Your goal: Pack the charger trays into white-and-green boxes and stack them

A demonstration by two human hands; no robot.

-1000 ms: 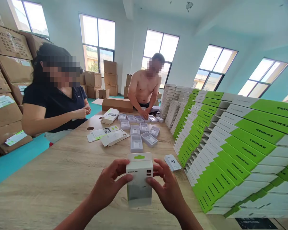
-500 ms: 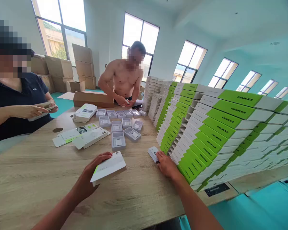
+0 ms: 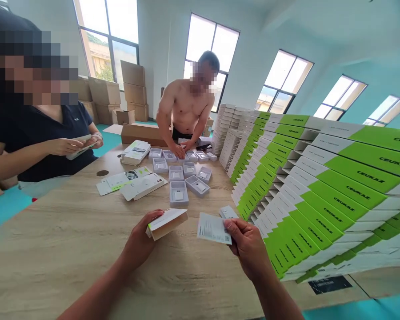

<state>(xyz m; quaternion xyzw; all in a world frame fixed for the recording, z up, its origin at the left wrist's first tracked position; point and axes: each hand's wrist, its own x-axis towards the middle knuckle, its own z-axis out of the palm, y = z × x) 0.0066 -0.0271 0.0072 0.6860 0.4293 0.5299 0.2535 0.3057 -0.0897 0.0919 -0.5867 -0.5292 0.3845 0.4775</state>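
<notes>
My left hand is closed round a white and green cardboard box, held above the table with its open end facing right. Between the thumb and fingers of my right hand is a thin printed card, raised level with the box and apart from it. Just behind that card a small stack of cards lies on the table. Beyond the box, white plastic trays stand in a loose group, several with a small white square piece inside.
Tall stacks of green and white boxes line the right side. Flattened boxes and a pile of flat boxes lie left of the trays. One co-worker holds flat pieces at left; another reaches toward trays across the table.
My right hand has lifted a card from the small stack and brought it toward the box. The box in my left hand has tilted, showing its open end. The view has turned left.
</notes>
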